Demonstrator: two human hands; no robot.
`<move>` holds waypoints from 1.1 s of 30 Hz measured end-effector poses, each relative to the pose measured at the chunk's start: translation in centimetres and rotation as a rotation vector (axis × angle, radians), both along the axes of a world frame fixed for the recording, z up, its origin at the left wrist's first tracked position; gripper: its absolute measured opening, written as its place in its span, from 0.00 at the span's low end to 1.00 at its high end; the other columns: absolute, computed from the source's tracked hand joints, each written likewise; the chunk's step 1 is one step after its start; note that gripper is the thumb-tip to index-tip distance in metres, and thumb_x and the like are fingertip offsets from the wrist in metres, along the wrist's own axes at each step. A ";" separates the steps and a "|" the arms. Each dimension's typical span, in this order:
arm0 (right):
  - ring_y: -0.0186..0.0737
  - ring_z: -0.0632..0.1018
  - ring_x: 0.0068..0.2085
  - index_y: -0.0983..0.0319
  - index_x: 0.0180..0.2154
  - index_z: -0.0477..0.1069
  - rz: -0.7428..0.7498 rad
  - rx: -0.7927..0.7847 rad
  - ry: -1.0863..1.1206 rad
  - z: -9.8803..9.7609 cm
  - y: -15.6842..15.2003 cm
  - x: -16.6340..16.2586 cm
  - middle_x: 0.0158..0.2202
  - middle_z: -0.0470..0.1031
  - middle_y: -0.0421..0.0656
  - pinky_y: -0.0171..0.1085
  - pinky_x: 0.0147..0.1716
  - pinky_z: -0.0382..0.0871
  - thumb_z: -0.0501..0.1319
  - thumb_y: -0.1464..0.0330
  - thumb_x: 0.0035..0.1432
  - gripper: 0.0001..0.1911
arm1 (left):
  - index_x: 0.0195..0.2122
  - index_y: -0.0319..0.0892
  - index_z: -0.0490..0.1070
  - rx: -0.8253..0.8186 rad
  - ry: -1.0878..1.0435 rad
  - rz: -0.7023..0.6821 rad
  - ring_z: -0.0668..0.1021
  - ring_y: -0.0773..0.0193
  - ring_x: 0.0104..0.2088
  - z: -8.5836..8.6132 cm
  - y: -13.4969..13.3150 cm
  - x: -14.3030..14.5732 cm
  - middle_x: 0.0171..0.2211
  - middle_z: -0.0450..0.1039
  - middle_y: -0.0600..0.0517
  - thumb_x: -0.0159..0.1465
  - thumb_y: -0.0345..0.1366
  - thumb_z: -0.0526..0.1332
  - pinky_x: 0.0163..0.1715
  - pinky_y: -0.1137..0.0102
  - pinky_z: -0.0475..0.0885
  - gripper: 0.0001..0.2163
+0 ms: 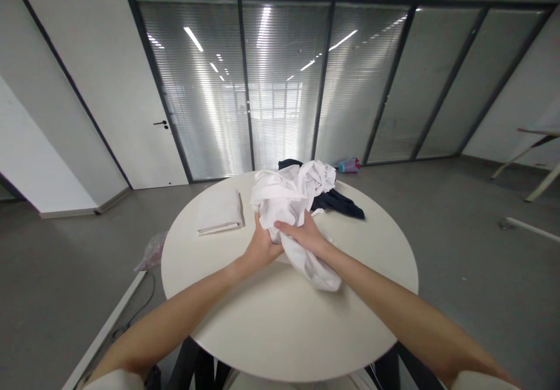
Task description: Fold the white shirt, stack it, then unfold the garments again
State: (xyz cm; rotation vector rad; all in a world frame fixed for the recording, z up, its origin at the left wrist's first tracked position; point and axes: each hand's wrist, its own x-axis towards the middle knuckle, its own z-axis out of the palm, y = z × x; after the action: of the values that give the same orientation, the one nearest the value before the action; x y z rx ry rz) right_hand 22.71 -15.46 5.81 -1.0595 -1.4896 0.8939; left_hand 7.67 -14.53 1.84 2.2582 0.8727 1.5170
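Note:
A crumpled white cloth garment [286, 195] is bunched up over the middle of the round table, its exact kind hidden by the folds. My left hand [263, 244] grips its lower left side. From the right, my right hand [304, 232] clasps the same bundle, thumb lying across the front. A loose end of the fabric hangs down between my forearms toward the tabletop. Behind and to the right of the bundle lies a dark navy garment [339, 203], partly covered. On the left of the table rests a neatly folded white cloth [219, 211].
The round white table [297, 331] stands before me. Beyond it are a glass partition with blinds [280, 87] and a white door [109, 87]. A blue and red object [349, 165] lies on the floor behind; a plastic bag [153, 252] sits left, near a cable [142, 308].

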 end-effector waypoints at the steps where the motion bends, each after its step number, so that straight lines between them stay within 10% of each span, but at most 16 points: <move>1: 0.51 0.76 0.54 0.60 0.54 0.70 -0.030 0.036 0.030 0.5 0.0 0.0 0.52 0.77 0.48 0.52 0.58 0.67 0.72 0.56 0.46 0.34 | 0.68 0.43 0.48 0.021 0.012 0.010 0.62 0.43 0.65 0.3 -0.2 0.0 0.63 0.57 0.36 0.59 0.44 0.68 0.63 0.47 0.61 0.41; 7: 0.52 0.77 0.49 0.62 0.49 0.71 -0.332 0.458 0.059 6.5 1.9 2.2 0.46 0.77 0.48 0.52 0.52 0.71 0.69 0.56 0.52 0.25 | 0.71 0.48 0.44 0.185 0.133 0.149 0.59 0.47 0.66 2.3 -0.3 -1.4 0.63 0.51 0.39 0.67 0.40 0.61 0.64 0.50 0.59 0.35; 13: 0.58 0.60 0.64 0.59 0.66 0.55 -0.789 0.913 -0.437 12.2 7.7 5.5 0.63 0.62 0.55 0.60 0.62 0.55 0.60 0.60 0.63 0.34 | 0.60 0.48 0.67 0.153 0.304 0.116 0.64 0.52 0.61 0.5 0.7 -1.7 0.56 0.56 0.42 0.67 0.34 0.60 0.59 0.55 0.65 0.20; 19: 0.60 0.63 0.62 0.63 0.70 0.51 -0.552 0.485 -1.169 4.0 14.0 6.8 0.61 0.64 0.58 0.63 0.62 0.48 0.56 0.62 0.64 0.36 | 0.52 0.46 0.73 0.145 0.446 0.052 0.64 0.50 0.60 0.4 0.4 -1.4 0.55 0.59 0.42 0.65 0.35 0.62 0.59 0.53 0.64 0.14; 23: 0.61 0.66 0.60 0.55 0.68 0.59 -0.452 0.383 -1.275 -1.7 14.1 6.1 0.63 0.64 0.55 0.63 0.62 0.48 0.63 0.63 0.58 0.37 | 0.51 0.47 0.74 0.115 0.461 0.044 0.66 0.51 0.58 0.8 0.4 -1.4 0.53 0.61 0.43 0.65 0.34 0.62 0.58 0.54 0.64 0.13; 33: 0.69 0.40 0.71 0.52 0.73 0.37 -0.290 0.175 -1.362 -0.3 12.6 6.1 0.74 0.36 0.52 0.68 0.64 0.33 0.61 0.46 0.57 0.52 | 0.52 0.47 0.74 0.139 0.517 0.091 0.69 0.52 0.54 1.8 1.0 -2.2 0.51 0.66 0.44 0.66 0.40 0.62 0.56 0.54 0.65 0.14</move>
State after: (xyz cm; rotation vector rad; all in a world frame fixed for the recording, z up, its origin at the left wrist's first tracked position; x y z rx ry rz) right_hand 28.81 -2.82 5.46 -1.8162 -2.2985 -0.3328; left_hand 5.47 -13.54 3.65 2.8099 1.0375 1.0605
